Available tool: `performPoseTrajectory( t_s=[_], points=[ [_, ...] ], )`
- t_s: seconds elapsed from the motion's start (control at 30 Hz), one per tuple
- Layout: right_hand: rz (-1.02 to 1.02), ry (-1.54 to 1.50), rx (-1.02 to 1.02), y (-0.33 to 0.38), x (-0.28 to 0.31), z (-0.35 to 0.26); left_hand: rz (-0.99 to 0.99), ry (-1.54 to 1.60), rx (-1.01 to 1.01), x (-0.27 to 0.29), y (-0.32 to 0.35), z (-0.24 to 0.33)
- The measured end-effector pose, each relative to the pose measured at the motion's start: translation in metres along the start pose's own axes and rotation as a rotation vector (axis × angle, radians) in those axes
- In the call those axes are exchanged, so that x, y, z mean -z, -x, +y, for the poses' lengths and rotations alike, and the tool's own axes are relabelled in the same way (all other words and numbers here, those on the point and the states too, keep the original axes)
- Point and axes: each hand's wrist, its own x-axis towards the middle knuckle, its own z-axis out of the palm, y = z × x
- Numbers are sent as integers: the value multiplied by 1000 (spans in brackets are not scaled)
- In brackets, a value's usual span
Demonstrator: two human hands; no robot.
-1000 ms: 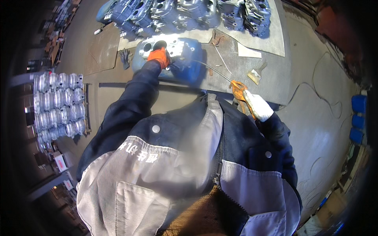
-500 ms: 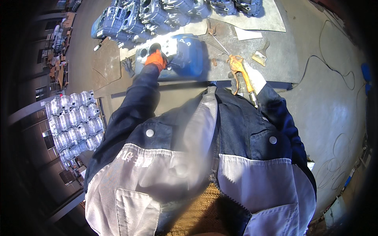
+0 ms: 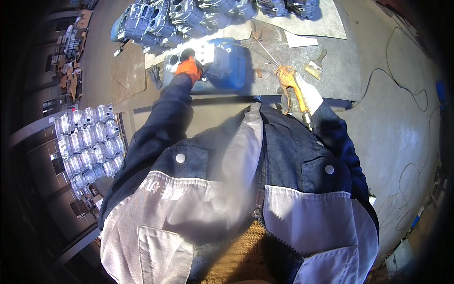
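Stretches out as a grey surface point(image 3: 344, 66), bearing a blue base point(image 3: 235, 66) on the near left, with a dark glove point(image 3: 155, 75) just left of it. Carries a brush point(image 3: 316, 66) on the right, a small brown piece point(image 3: 259, 72) between base and brush, and toward the far edge pale sheets point(image 3: 328, 23) under metal castings point(image 3: 187, 14).

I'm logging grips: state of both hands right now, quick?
Left hand: at the metal casting, fingers mostly hidden; grip cannot be told.
Right hand: closed, holding the orange blow gun.
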Motion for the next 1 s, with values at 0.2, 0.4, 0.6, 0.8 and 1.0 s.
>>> performPoseTrajectory(
  t_s=[0.2, 0.4, 0.6, 0.8, 1.0],
  points=[
    [-53, 28, 61, 2, 1, 4, -6, -11, 11, 0, -1, 1],
    [-110, 123, 17, 17, 1, -3, 8, -17, -1, -4, -5, -5],
    [8, 184, -62, 16, 3, 2, -189, -71, -297, 14, -30, -1],
    [121, 257, -67, 2, 36, 12, -145, -118, 171, 20, -35, 57],
    [160, 313, -79, -2, 69, 23, -120, 4, -13, 32, 21, 24]
  ],
)
